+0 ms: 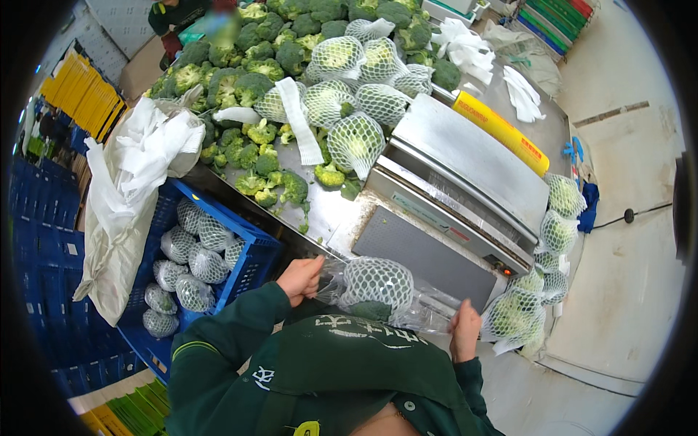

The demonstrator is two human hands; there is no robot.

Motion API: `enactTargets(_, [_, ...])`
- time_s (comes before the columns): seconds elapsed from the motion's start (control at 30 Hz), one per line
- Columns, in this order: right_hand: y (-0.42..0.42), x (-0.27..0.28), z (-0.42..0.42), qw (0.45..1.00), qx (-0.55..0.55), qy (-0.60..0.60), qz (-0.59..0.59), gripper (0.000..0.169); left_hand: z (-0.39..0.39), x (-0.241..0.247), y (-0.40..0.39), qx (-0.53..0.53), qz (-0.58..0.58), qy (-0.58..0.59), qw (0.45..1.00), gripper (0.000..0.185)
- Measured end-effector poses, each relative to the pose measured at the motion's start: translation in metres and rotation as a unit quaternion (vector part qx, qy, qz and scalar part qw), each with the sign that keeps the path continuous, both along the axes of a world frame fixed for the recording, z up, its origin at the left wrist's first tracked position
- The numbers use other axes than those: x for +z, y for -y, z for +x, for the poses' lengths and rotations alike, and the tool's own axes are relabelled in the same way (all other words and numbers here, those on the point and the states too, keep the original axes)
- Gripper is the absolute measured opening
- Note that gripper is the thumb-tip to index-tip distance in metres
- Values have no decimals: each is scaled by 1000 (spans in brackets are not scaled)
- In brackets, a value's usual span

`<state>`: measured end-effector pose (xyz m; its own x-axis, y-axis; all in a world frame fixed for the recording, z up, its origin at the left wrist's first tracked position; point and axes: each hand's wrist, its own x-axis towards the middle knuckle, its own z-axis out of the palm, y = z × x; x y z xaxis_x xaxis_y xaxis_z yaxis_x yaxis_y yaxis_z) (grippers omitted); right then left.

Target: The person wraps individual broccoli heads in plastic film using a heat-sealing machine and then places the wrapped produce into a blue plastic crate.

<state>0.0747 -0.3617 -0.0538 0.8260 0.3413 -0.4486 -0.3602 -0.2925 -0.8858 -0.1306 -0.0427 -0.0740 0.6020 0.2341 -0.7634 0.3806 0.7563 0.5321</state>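
Note:
Between my hands hangs a broccoli head [376, 283] in a white foam net, with clear plastic film [433, 305] around it and stretched out on both sides. My left hand [301, 279] grips the gathered film at one end. At the other end my right hand [465, 329] pinches the film between thumb and fingers. Just beyond the wrapped head lies the dark grey plate [420, 253] of a film-wrapping machine [463, 174]. An orange light glows at the machine's near right corner.
A yellow film roll [499, 131] lies behind the machine. Bare broccoli [240, 87] and netted heads [357, 141] are heaped on the steel table [316, 218]. At left, a blue crate [256, 240] holds several wrapped heads beside a sack of foam nets [147, 141]. More netted heads [518, 313] line the right. Another person [177, 22] stands across the heap.

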Motion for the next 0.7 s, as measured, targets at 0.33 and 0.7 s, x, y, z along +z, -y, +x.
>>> enactTargets(0.33, [-76,-159,-37,865,475,-5,-164,36,25,-205,53,-329,445,297,779,31])
enactTargets(0.7, [-118,-26,10,704,701,106,-47,37,90,33,14,-323,150,385,851,39])
